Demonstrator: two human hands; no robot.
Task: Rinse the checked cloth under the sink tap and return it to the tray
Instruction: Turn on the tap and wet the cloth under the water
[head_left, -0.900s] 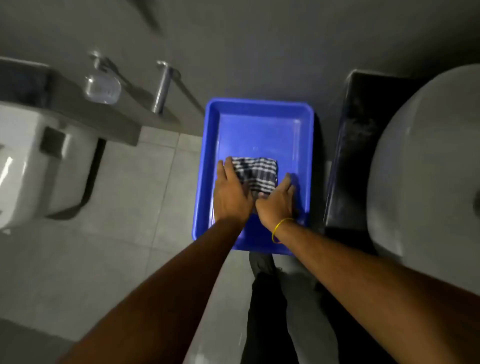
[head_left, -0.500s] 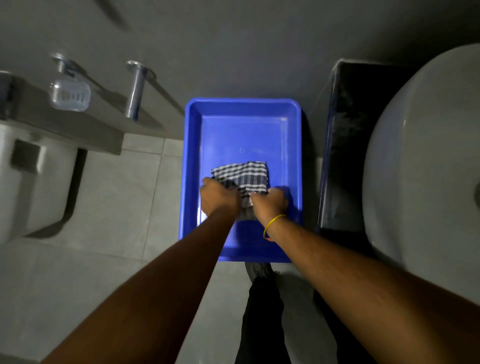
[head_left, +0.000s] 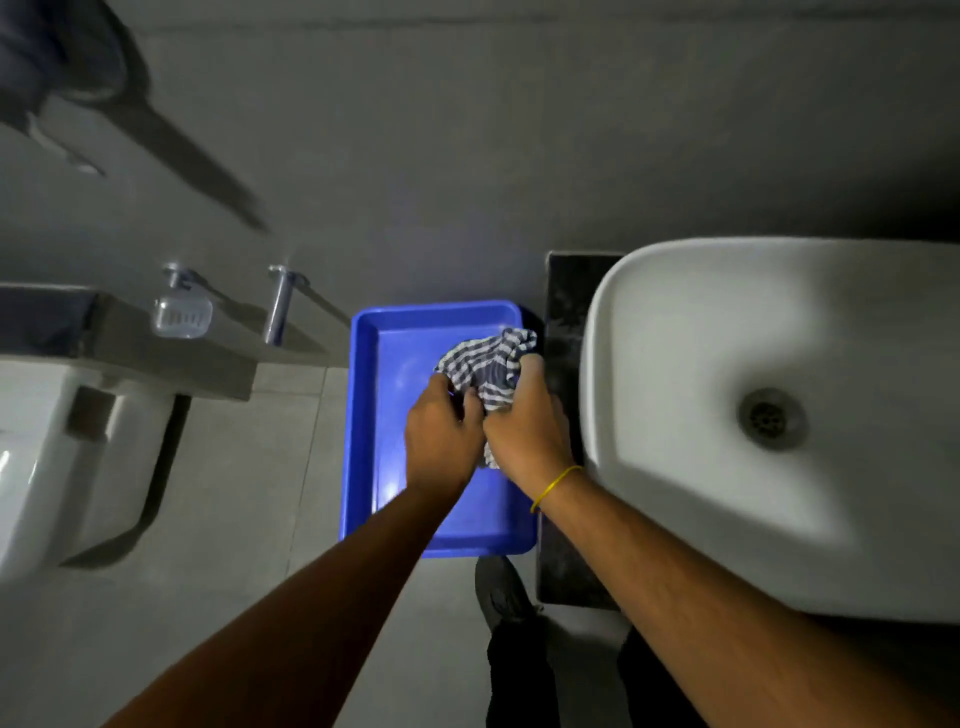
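Above the blue tray (head_left: 363, 415) on the floor, both hands were closed on the checked cloth (head_left: 485, 366), which was bunched and lifted clear of the tray floor. Left hand (head_left: 441, 441) and right hand (head_left: 524, 431) gripped its near edge side by side; loose folds stood away from the person. Sink basin (head_left: 675, 364) lay to the right, the right hand nearer it. Tray and basin held nothing else visible. No tap was in view; the carry would go rightward, by my judgement
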